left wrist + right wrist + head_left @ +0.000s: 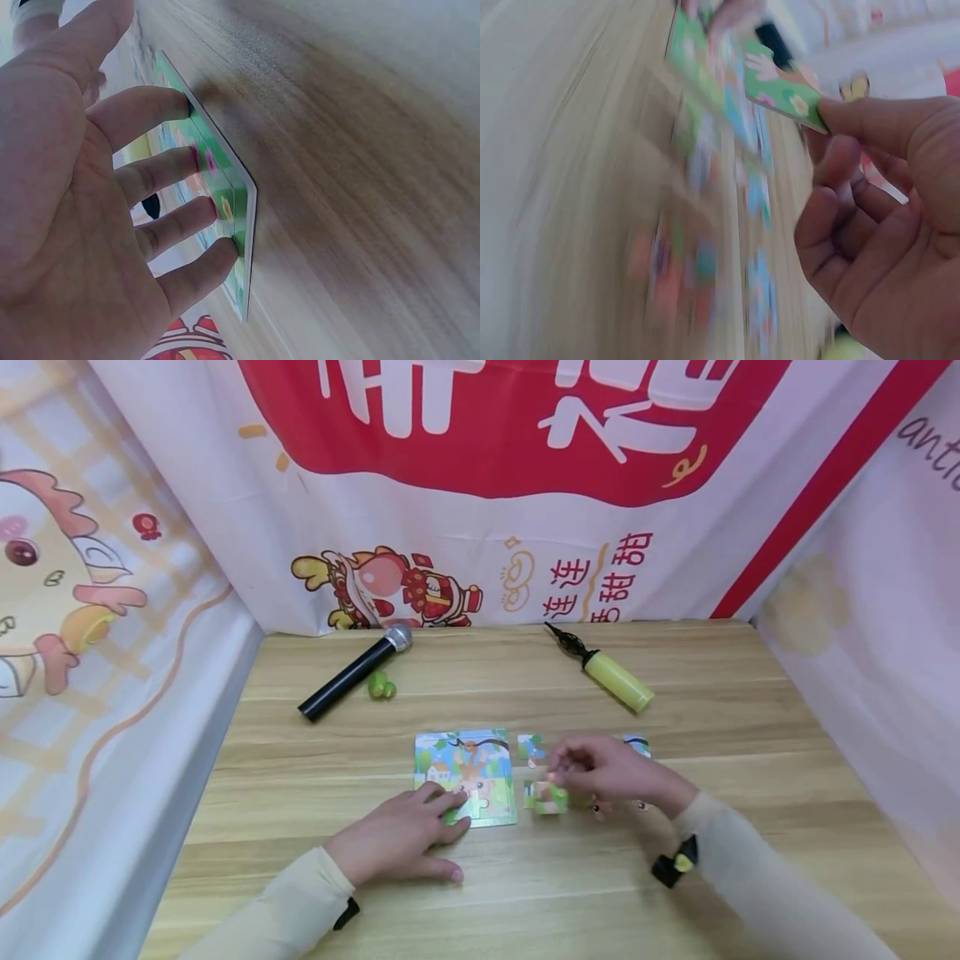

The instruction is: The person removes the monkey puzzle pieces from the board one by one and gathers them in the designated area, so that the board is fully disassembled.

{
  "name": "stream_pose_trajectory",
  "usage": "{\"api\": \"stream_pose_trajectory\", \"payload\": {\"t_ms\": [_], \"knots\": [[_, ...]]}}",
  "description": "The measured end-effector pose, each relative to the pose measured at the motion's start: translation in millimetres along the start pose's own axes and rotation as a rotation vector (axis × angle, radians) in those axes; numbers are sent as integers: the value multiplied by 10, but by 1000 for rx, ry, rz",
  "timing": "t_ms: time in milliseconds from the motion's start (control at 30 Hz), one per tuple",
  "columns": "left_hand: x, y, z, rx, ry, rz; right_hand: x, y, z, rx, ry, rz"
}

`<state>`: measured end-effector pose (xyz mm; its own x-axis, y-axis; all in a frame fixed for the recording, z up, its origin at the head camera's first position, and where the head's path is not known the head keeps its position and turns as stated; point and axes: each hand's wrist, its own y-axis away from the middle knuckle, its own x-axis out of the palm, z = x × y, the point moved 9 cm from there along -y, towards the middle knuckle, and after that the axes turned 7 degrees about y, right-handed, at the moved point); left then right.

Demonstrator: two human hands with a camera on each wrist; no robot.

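Note:
A jigsaw puzzle board (435, 747) with a picture of an animal, trees and a house lies at the middle of the table. My left hand (397, 837) rests its spread fingertips on the board's lower left part; the left wrist view shows them along the green border (241, 196). Between thumb and index finger, my right hand (611, 768) pinches a green puzzle piece (776, 86) with flowers on it. That piece is raised above the table, right of the board. Loose puzzle pieces (531, 747) lie beside the board, several partly covered by the right hand and forearm.
Behind the board lie a black microphone (348, 678) with a silver head and a small green object (381, 685). A yellow hand pump (617, 679) with a black nozzle lies at the back right. Printed cloth (450, 518) hangs along the table's back edge and sides.

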<state>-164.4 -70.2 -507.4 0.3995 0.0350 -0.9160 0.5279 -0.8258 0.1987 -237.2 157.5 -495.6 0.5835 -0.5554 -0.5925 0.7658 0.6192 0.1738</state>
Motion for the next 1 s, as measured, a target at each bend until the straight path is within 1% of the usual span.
{"api": "stream_pose_trajectory", "payload": {"t_ms": [100, 200, 333, 433, 533, 633, 767, 1000], "knots": [[-15, 21, 8, -8, 3, 0, -169, 358, -228, 36, 31, -11], [-18, 33, 19, -16, 4, 3, -250, 706, -446, 78, 40, -13], [-5, 33, 38, -27, 1, 9, -237, 1059, -656, 120, 9, 20], [6, 24, 40, -22, -4, -1, -201, 1224, -784, 150, -8, 33], [15, 14, 29, -10, -9, -14, -179, 1333, -888, 177, -11, 28], [18, 4, 23, -8, -6, -15, -189, 1386, -952, 183, -10, 2], [19, -7, 25, -13, 1, -8, -220, 1406, -1002, 195, -1, -25], [25, -24, 13, -7, 0, -9, -221, 1422, -1060, 221, -12, -24]]}}
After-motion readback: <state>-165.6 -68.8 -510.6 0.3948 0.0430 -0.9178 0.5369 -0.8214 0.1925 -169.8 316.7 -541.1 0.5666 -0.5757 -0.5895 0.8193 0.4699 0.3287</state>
